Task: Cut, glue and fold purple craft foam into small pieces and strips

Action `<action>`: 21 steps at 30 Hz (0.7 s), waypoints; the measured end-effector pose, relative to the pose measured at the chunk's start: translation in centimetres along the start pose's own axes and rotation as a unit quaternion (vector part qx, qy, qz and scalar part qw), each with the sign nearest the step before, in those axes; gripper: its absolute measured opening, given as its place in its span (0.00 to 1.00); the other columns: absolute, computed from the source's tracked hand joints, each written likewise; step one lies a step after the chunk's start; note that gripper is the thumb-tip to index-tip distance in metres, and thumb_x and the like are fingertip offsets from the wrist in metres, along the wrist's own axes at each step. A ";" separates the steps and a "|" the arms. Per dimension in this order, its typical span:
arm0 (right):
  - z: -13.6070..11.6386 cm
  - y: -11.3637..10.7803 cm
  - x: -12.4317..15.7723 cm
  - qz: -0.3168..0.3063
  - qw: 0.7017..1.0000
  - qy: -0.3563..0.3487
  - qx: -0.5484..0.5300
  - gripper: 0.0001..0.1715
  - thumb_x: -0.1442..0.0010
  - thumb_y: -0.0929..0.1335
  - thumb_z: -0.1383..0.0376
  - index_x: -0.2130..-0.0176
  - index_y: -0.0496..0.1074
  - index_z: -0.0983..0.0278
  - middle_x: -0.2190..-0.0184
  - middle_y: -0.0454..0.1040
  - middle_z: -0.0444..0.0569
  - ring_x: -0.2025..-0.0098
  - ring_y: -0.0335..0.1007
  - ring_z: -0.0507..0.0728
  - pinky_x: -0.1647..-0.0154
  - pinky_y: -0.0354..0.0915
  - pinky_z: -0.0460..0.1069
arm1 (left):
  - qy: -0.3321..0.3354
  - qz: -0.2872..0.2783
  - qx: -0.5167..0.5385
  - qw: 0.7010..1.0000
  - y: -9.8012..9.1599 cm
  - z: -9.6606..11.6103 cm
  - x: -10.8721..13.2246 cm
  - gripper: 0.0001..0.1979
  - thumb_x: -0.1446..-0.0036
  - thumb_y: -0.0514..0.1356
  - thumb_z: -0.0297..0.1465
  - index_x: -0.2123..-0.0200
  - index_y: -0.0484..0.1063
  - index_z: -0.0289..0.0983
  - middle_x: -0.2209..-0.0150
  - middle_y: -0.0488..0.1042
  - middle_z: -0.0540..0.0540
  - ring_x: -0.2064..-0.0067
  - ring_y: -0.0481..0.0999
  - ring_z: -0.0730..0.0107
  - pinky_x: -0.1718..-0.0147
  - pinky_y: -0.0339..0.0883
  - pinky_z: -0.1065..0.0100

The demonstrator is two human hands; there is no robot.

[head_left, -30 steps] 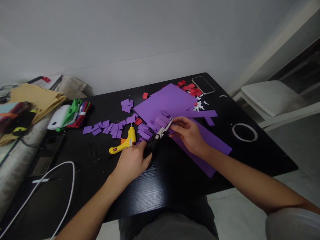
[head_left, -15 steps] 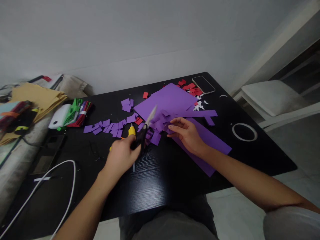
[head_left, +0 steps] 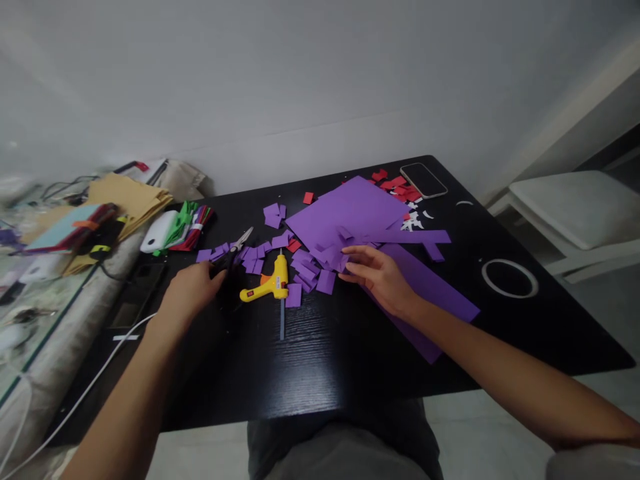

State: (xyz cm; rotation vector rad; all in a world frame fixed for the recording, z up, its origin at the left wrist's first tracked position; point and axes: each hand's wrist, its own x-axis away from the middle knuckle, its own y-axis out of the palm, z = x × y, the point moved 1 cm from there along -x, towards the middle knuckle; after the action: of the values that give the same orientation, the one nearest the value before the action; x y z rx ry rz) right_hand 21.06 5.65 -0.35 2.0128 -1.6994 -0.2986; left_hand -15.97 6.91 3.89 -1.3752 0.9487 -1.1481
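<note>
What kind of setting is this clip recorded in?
Most likely a home craft table rather than a workshop. A black wooden table is strewn with small cut purple foam pieces, with a yellow hot glue gun among them. A dark smartphone lies at the far corner, and a white cushioned chair stands alongside.

Scissors: black handles, pale metal blades, lying low over the black table left of the glue gun, tips pointing up and right, blades slightly apart. Purple paper pieces: small cut rectangles, scattered flat in a loose heap at the near edge of the large purple sheet.
</note>
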 end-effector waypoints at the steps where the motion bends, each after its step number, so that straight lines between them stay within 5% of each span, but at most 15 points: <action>1: 0.0 0.0 0.0 -0.002 1.000 0.000 0.002 0.18 0.52 0.79 0.67 0.59 0.80 0.58 0.62 0.73 0.44 0.58 0.72 0.54 0.51 0.75 0.56 | 0.012 0.005 -0.017 1.000 0.2 -0.4 -0.2 0.22 0.42 0.53 0.44 0.62 0.77 0.33 0.62 0.79 0.28 0.60 0.79 0.40 0.65 0.68 0.55; 7: 0.2 0.0 0.1 -0.013 1.000 0.020 0.013 0.19 0.52 0.78 0.67 0.58 0.81 0.59 0.62 0.73 0.45 0.60 0.71 0.53 0.54 0.76 0.54 | 0.066 0.043 -0.069 0.995 -0.4 -0.1 0.2 0.21 0.40 0.54 0.44 0.60 0.77 0.33 0.62 0.78 0.29 0.62 0.79 0.44 0.67 0.69 0.57; 12: 0.2 -0.1 0.0 -0.009 0.999 0.027 0.032 0.15 0.52 0.77 0.66 0.61 0.81 0.60 0.62 0.74 0.46 0.63 0.70 0.53 0.64 0.75 0.51 | 0.137 0.114 -0.036 0.983 -1.4 3.6 3.0 0.19 0.39 0.52 0.35 0.52 0.75 0.32 0.54 0.75 0.30 0.53 0.77 0.43 0.54 0.70 0.51; 16: 0.0 0.0 0.0 -0.003 0.999 0.030 0.033 0.14 0.53 0.76 0.67 0.62 0.80 0.61 0.63 0.75 0.46 0.65 0.69 0.53 0.69 0.70 0.48 | 0.302 0.034 -0.012 0.953 -0.4 7.2 4.7 0.23 0.47 0.59 0.30 0.46 0.71 0.34 0.49 0.71 0.34 0.49 0.73 0.47 0.47 0.67 0.52; 21: -0.1 0.1 0.0 -0.009 0.999 0.038 0.021 0.12 0.52 0.75 0.68 0.63 0.79 0.62 0.65 0.75 0.45 0.69 0.67 0.51 0.73 0.64 0.47 | 0.285 0.015 -0.021 0.958 1.6 8.4 4.2 0.20 0.48 0.59 0.27 0.50 0.70 0.31 0.52 0.69 0.32 0.52 0.73 0.46 0.51 0.69 0.50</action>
State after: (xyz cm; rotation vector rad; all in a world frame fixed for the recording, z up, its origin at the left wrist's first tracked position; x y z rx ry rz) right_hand 21.07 5.66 -0.20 2.0448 -1.6543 -0.1898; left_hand -6.75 4.57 3.04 -1.0677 1.3979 -1.5478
